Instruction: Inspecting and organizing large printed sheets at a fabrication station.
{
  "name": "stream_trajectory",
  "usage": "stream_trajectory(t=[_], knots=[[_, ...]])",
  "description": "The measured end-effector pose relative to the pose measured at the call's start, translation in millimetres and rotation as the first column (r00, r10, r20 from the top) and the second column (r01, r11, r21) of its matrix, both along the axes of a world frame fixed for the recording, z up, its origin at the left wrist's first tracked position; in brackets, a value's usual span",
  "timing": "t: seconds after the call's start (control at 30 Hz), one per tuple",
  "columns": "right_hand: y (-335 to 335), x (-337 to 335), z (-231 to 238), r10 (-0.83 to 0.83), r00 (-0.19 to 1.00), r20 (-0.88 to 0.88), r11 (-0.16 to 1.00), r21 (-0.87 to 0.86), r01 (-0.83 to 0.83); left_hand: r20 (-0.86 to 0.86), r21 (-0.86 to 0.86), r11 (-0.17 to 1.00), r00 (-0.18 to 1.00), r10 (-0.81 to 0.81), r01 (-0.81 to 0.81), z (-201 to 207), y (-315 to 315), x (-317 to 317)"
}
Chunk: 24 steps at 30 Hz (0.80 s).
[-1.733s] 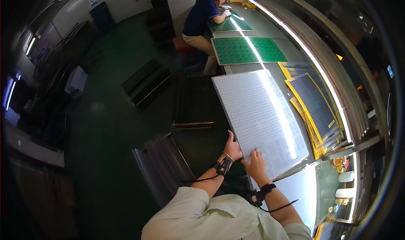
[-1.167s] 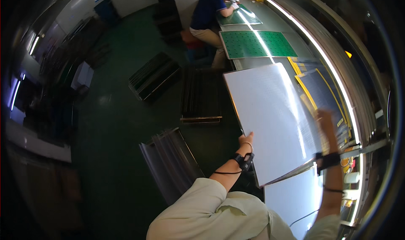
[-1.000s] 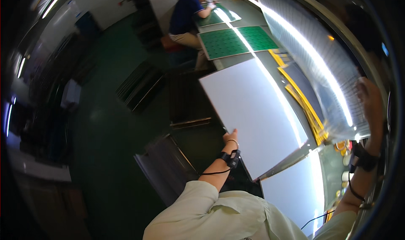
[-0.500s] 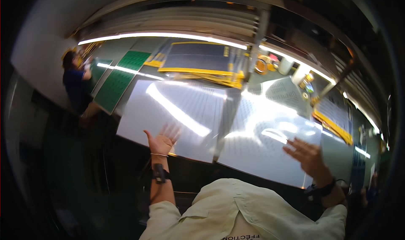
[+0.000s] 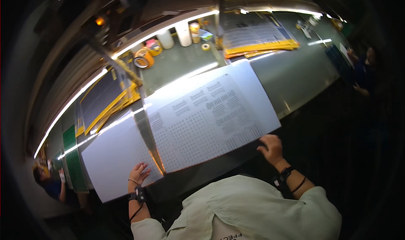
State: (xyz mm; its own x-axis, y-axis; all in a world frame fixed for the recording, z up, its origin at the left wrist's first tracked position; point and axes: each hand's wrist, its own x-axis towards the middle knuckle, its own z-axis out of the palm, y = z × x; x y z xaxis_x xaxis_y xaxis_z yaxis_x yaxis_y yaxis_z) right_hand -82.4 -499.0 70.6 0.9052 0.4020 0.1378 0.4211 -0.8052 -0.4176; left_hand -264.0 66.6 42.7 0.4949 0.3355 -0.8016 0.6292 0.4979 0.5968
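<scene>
Film just hopped from left board, person's 10 o'clock, onto right board, 12 o'clock; left hand spread, right hand loosely curled, both seemingly empty.

Tiny, unreadable print fills the sheet; letters mark the shirt.

Smooth, clear plastic-looking film, smooth white panel, matt cloth shirt.
</scene>
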Motion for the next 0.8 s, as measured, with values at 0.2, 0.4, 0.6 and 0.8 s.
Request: stream_trajectory(t=[0.2, 0.4, 0.6, 0.8], knots=[[-69, 1, -66, -0.189, 0.493, -0.849, 0.792, 0.165, 0.587, -0.112, -0.151, 0.958, 0.958, -0.263, 0.245, 7, -5, 33], [-80, 26, -60, -0.048, 0.572, -0.819, 0.624, 0.423, 0.657, 0.122, 0.190, 0.980, 0.989, -0.084, 0.059, -20, 38, 105], [-101, 72, -60, -0.250, 0.613, -0.749, 0.446, 0.473, 0.760, 0.333, 0.501, 0.864, 0.931, -0.149, -0.041, 22, -14, 214], [-106, 71, -81, -0.420, 0.646, -0.637, 0.568, 0.371, 0.735, 0.328, 0.573, 0.818, 0.928, -0.179, -0.045, 44, -28, 233]])
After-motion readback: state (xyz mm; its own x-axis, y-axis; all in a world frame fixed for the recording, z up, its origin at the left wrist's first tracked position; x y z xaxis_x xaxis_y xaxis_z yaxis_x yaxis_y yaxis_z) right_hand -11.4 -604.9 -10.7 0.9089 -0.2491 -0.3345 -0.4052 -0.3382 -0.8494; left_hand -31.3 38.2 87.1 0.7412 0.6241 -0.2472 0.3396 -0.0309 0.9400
